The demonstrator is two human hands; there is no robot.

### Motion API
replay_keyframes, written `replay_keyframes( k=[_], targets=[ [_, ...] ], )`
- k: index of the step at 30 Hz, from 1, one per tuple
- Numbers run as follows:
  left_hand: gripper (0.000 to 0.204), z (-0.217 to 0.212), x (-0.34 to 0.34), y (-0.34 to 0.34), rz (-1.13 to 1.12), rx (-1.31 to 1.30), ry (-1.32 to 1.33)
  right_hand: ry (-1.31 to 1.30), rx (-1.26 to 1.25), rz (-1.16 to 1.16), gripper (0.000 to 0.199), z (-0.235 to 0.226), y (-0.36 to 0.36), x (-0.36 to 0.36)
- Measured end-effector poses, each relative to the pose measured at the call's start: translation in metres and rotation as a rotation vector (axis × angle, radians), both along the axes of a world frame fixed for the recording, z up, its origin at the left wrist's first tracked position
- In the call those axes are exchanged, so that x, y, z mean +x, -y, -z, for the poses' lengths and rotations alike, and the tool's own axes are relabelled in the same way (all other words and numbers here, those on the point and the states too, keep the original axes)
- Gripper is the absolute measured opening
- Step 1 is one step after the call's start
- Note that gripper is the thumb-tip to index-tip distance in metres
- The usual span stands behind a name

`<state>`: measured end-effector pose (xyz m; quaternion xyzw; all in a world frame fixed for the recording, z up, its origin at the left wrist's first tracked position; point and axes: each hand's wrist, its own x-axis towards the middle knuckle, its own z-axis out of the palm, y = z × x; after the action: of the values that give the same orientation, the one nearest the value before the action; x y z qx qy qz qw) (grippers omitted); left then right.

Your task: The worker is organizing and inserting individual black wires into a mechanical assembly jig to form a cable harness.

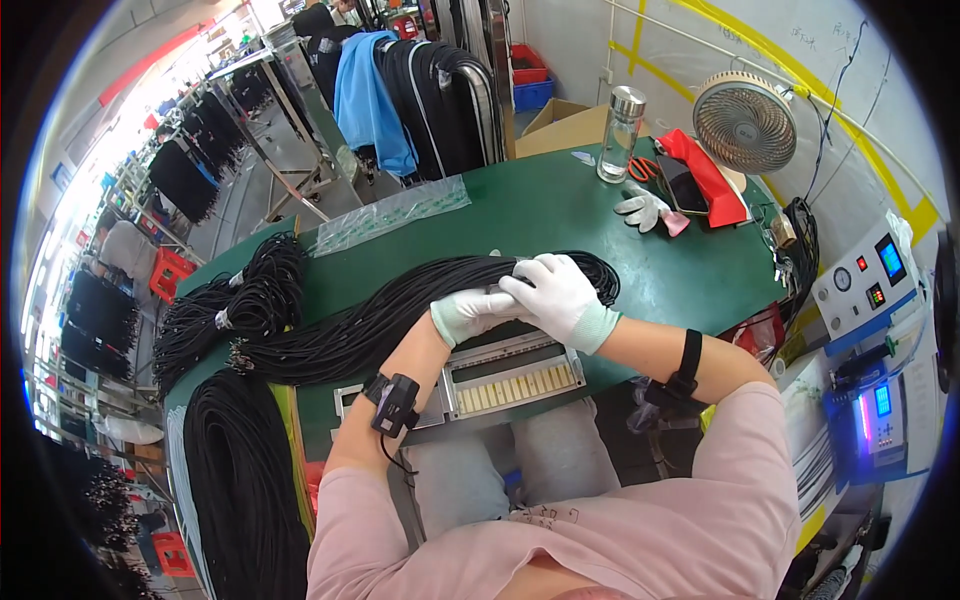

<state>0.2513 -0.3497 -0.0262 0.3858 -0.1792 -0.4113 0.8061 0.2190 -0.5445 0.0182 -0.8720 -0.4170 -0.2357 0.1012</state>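
Note:
A long bundle of thin black cables lies across the green table, looped at its right end and showing small metal tips at its left end. My left hand, in a white glove with a pale green cuff, is closed on the bundle near its right part. Beside it my right hand, gloved the same way, curls over the bundle, its fingertips meeting the left hand. Just below them sits a metal frame with a row of pale yellow blocks. Whatever lies between my fingers is hidden.
Tied black cable bundles lie at the table's left, with another long bundle nearer me. Toward the back are a plastic bag, a glass bottle, orange-handled scissors, a loose glove and a fan.

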Motion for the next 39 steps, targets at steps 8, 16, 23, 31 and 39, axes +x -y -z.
replay_keyframes(
  k=[8,16,23,31,39],
  targets=[
    [0.034,0.026,0.006,0.017,-0.391,-0.399,-0.4,-1.239,1.034,-0.249,0.036,-0.031,0.005,-0.002],
    [0.029,0.023,-0.004,0.025,-0.704,0.124,0.609,-0.947,0.313,0.005,0.041,0.028,0.021,0.123],
    [0.017,0.044,0.038,0.02,-0.707,1.039,1.369,-1.128,0.104,-0.04,0.051,0.041,0.003,0.12],
    [0.031,0.01,0.006,0.015,-0.354,1.149,0.636,-0.661,0.12,-0.042,0.059,-0.013,-0.005,0.054],
    [0.029,0.015,-0.009,0.021,-0.522,0.904,0.561,-0.388,0.025,0.094,0.047,-0.004,-0.026,0.059]
  ],
)
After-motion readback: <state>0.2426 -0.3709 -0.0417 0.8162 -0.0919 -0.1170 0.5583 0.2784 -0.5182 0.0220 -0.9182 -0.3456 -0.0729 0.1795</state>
